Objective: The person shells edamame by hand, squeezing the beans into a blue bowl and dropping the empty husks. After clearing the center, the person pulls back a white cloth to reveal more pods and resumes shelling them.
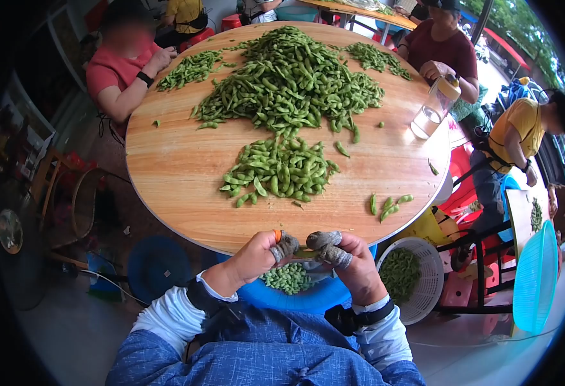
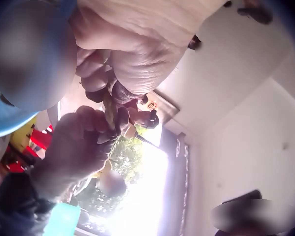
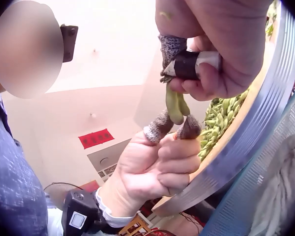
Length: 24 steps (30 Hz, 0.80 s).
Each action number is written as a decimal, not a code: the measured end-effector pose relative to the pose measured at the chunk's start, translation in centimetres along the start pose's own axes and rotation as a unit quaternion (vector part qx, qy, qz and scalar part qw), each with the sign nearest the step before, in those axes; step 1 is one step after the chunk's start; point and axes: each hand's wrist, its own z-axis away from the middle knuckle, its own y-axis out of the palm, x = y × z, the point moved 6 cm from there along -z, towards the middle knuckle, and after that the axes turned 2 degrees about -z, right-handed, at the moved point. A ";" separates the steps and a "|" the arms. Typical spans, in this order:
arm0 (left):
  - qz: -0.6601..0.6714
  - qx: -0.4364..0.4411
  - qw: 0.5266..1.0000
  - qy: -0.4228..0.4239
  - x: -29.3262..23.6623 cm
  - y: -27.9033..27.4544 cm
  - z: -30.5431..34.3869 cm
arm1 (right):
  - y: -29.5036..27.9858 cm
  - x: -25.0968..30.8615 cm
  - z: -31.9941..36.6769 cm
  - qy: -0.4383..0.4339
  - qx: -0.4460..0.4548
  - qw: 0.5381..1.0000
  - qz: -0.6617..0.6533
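A green soybean pod (image 3: 174, 105) is held between both hands in front of the belly, just off the table's near edge. My right hand (image 1: 358, 260) pinches one end between thumb and finger, which wear grey knitted fingertip covers. At the pod's other end, my left hand (image 1: 257, 257) grips with its covered thumb and index finger; an orange band circles one finger. Below the hands, shelled green beans (image 1: 287, 278) lie in a blue tub (image 1: 263, 302). A small heap of pods (image 1: 282, 168) sits on the round wooden table (image 1: 173, 167) ahead.
A large mound of pods (image 1: 295, 77) covers the table's far middle. Several loose pods (image 1: 389, 207) lie near the right edge, with a water bottle (image 1: 432, 112) beyond. A white basket (image 1: 434, 276) with pods stands right of the tub. Other people sit around the table.
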 end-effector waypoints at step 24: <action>-0.135 -0.093 0.980 0.117 -2.6 0.6 2.0 | 1.6 0.0 2.1 -0.023 -0.077 0.991 0.104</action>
